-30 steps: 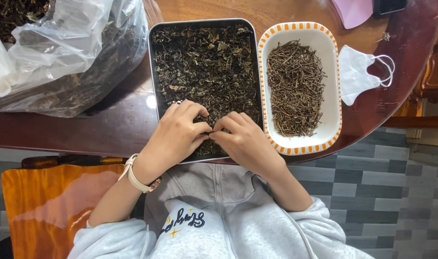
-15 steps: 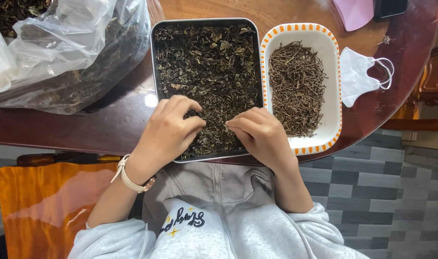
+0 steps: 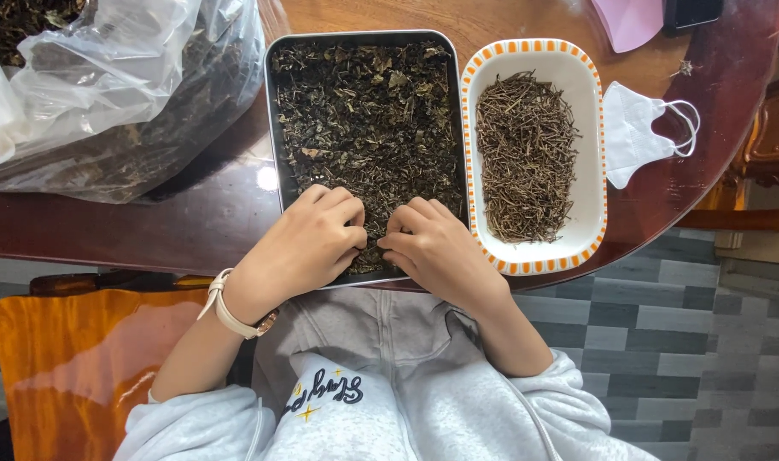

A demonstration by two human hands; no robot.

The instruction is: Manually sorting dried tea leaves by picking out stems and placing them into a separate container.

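Note:
A dark metal tray (image 3: 274, 119) full of dried dark leaves (image 3: 368, 111) lies on the wooden table in front of me. My left hand (image 3: 308, 243), a pale watch on its wrist, rests in the near end of the tray with fingers curled into the leaves. My right hand (image 3: 432, 248) sits beside it, fingertips almost touching the left ones, pinching at the leaves. To the right stands a white dish with an orange-striped rim (image 3: 594, 171) holding a heap of thin dried stems (image 3: 526, 154). What the fingertips grip is hidden.
A big clear plastic bag (image 3: 107, 94) of dried leaves lies at the left. A white face mask (image 3: 637, 132) lies right of the dish. A pink object (image 3: 628, 19) and a dark device (image 3: 692, 10) sit at the far edge. An orange chair seat (image 3: 82, 358) is beside my lap.
Both hands drew apart over the leaves half a second ago, the right nearing the dish, then came back together at the tray's near end.

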